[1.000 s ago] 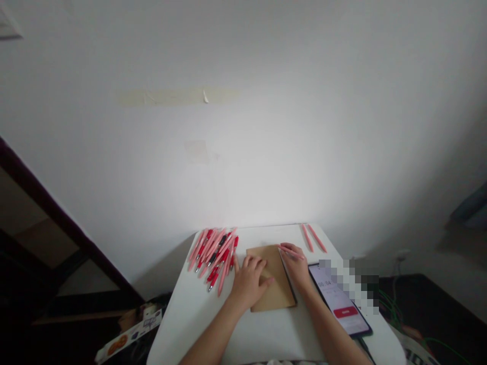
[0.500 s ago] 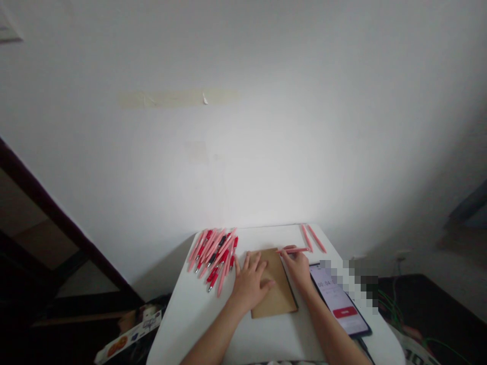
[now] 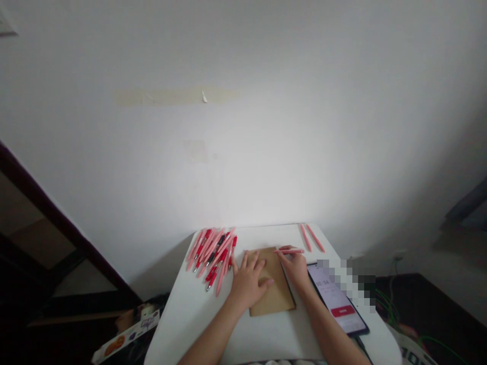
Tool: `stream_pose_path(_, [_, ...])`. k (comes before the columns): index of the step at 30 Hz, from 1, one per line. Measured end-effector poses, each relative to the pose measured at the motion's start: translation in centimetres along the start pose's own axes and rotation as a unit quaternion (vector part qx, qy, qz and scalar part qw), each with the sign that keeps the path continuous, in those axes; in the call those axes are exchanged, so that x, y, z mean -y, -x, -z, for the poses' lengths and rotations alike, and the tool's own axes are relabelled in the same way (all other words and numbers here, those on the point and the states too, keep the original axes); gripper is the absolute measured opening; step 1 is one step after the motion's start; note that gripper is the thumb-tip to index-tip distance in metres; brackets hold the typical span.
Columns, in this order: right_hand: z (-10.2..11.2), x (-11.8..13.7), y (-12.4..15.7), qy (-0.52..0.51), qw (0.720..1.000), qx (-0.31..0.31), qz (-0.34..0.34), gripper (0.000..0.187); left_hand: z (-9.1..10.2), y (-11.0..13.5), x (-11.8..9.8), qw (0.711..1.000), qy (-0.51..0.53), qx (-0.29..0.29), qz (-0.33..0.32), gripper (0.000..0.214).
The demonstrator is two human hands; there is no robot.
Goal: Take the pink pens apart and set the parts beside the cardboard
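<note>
A brown kraft notebook (image 3: 277, 299) lies closed on the white table (image 3: 190, 324). My left hand (image 3: 247, 281) rests flat on its cover, fingers spread. My right hand (image 3: 294, 266) sits at the notebook's top right corner, pinching a pink pen (image 3: 291, 251) that points sideways across the corner. A pile of several pink and red pens (image 3: 213, 251) lies just left of my left hand.
Two more pink pens (image 3: 311, 237) lie at the table's far right corner. A phone (image 3: 337, 304) with a lit screen lies to the right of my right forearm. A white wall stands behind the table. A printed box (image 3: 125, 337) lies on the floor at left.
The pen in my right hand has turned from slanting to nearly level across the notebook's corner. My left hand has stayed on the cover.
</note>
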State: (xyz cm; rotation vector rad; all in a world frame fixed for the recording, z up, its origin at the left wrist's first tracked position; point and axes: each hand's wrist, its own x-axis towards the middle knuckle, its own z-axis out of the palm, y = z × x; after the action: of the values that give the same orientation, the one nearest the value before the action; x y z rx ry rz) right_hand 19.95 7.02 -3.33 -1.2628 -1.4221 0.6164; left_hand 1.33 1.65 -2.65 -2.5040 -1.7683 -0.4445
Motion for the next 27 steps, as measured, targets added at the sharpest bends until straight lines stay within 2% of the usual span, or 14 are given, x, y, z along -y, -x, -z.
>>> stream_pose_path(14, [-0.16,0.21,0.21,0.006,1.0,-0.005,0.015,0.024,-0.27,0.07,0.0,1.0,0.015,-0.01,-0.005,0.056])
stream_pose_path(20, [-0.09,0.37,0.09,0.027,0.999,0.012,0.026,0.023,-0.18,0.06,-0.16,1.0,0.013,-0.008,0.003,0.056])
stream_pose_path(27, [-0.11,0.42,0.15,0.039,0.999,-0.004,0.016,0.022,0.02,0.09,-0.27,1.0,0.01,-0.01,0.002,0.056])
